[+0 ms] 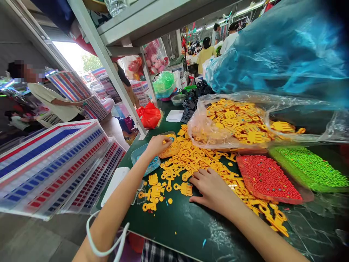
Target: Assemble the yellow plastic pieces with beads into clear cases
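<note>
My left hand point(157, 144) reaches into a small clear container of orange beads point(171, 146), fingers curled in a pinch over the beads; what they hold is too small to see. My right hand point(211, 187) rests palm down on the dark green table point(174, 225), fingers bent at the edge of a spread of yellow plastic parts point(196, 160). A few loose yellow parts point(154, 191) lie just left of it. A tub of blue beads point(152, 164) sits beside my left forearm.
A clear bag of more yellow parts point(240, 123) lies behind the pile. Trays of red beads point(267, 178) and green beads point(311, 167) sit at right under a blue plastic bag point(278, 51). Striped crates point(54, 163) stand at left. A red bag point(149, 115) and several people are further back.
</note>
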{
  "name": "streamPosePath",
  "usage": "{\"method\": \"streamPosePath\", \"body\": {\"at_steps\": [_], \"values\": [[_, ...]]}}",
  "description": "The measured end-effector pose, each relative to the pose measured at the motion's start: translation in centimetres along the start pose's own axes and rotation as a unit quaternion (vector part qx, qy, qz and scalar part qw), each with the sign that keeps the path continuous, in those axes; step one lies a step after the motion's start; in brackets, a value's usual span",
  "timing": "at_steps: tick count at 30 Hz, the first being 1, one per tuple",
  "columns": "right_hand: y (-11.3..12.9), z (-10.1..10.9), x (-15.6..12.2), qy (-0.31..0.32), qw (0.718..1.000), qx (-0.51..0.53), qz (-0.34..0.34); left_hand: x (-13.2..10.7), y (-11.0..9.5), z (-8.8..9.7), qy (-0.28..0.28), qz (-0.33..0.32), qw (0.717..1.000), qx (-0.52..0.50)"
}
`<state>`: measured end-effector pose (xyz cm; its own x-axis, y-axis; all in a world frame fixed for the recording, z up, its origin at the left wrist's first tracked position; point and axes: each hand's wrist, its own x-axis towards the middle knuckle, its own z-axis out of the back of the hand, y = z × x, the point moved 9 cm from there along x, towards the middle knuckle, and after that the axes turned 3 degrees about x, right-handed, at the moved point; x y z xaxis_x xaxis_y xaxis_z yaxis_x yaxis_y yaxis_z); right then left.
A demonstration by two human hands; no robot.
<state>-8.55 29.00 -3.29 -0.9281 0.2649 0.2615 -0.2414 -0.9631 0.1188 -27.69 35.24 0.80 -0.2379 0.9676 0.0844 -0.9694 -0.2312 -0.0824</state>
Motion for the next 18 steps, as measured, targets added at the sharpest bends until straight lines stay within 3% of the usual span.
{"method": "streamPosePath", "body": {"at_steps": [4,9,14,18], "values": [[-0.6,0.5,-0.1,-0.022,1.0,-0.005,-0.02,1.7,-1.0,-2.1,0.046,0.001,0.998,0.035],[-0.9,1.0,-0.5,-0.05,0.998,-0.027,-0.023,2.2,-1.6,-3.5,0.082,0.019,0.994,0.067],[-1.0,0.8,-0.8,-0.063,0.997,-0.038,0.002,1.9,-1.7,-3.8,0.094,0.03,0.992,0.076],[-1.1,0.8,-0.8,-0.079,0.996,-0.043,0.024,1.2,-1.7,-2.7,0.053,0.044,0.996,0.059]]}}
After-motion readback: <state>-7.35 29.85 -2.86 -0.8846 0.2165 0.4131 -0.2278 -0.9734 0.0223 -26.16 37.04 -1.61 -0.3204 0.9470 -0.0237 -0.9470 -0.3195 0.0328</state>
